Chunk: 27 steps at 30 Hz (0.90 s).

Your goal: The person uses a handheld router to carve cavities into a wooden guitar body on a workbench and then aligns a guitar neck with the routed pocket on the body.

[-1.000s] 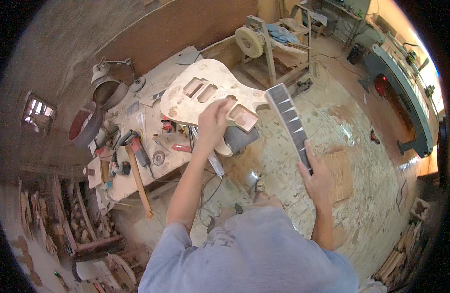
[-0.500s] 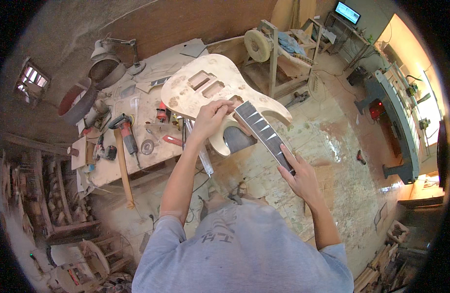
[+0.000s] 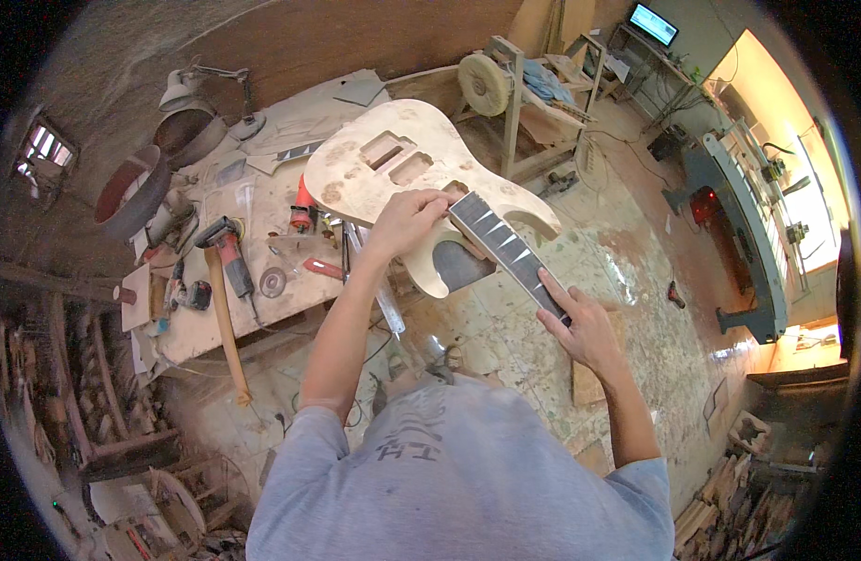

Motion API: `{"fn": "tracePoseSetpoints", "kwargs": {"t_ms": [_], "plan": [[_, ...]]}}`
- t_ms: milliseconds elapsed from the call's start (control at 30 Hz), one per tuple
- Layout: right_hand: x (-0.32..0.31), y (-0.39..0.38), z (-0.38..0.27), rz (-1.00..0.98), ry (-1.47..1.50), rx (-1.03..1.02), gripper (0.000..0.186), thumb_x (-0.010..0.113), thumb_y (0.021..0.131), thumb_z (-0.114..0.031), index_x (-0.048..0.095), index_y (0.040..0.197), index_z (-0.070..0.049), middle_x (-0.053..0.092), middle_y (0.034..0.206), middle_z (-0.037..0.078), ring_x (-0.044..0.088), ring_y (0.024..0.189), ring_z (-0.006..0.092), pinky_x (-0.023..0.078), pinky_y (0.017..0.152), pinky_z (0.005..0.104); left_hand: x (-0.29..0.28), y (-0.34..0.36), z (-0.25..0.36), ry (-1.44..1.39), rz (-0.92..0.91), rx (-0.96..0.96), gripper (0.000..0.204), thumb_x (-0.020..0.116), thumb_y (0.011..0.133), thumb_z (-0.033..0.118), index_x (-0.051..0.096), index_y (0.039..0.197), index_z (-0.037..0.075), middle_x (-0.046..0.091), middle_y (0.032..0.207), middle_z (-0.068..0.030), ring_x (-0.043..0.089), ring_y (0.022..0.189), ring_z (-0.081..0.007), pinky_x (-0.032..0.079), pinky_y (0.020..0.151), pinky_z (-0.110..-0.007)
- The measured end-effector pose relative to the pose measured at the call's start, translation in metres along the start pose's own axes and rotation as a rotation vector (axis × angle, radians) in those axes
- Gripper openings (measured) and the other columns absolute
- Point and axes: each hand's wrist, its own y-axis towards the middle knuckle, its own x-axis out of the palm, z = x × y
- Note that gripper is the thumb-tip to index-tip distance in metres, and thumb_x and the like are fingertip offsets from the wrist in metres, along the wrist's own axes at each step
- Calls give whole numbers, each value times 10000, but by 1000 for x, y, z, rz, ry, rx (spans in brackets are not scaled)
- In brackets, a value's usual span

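A pale, unfinished electric guitar body [image 3: 430,126] with cut-out pickup cavities lies face up at the bench's right end. Against its neck cavity rests one end of a guitar neck [image 3: 505,245], whose dark fretboard carries white pointed inlays. My left hand [image 3: 402,226] is closed at that end, its fingertips by the cavity; the thumb and palm side are partly hidden. Farther down, near the other end, my right hand [image 3: 588,329] wraps round the neck, fingers on the fretboard side. The neck slants down to the right, over the floor. Beneath the lower cutaway shows a dark grey surface [image 3: 463,266].
On the workbench [image 3: 290,299] to the left lie a red and grey power tool [image 3: 229,257], a cordless drill [image 3: 192,294], a disc [image 3: 272,282] and a desk lamp [image 3: 248,122]. A wheel on a wooden frame [image 3: 484,84] stands behind. Rightward is a grey machine [image 3: 744,243].
The view has shifted slightly. The neck's lower end has swung a little up and to the right with my right hand. My left hand's fingers have closed in slightly by the cavity.
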Motion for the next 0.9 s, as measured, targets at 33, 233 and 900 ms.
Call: {"fn": "tracePoseSetpoints", "kwargs": {"t_ms": [33,233,900], "plan": [[-1,0,0,6,0,-7,661,671,998,-358,431,1612,-319,611,953,230,646,846,404,528,790,477,0,2,1,-1,-7,-11,339,609,985,267,774,1189,54,786,1051,-159,737,961,-252,548,887,-351],[0,-1,3,0,31,-10,661,668,999,-354,427,1613,-311,613,964,236,653,866,419,533,805,492,0,0,7,63,8,5,355,673,962,333,788,1120,36,785,986,-178,745,879,-262,559,828,-355],[4,11,25,-32,8,-91,701,682,986,-380,393,1622,-330,633,956,226,685,740,418,574,682,497,17,17,42,267,45,-120,292,799,862,267,824,1093,91,803,899,-117,749,793,-201,568,779,-325]]}}
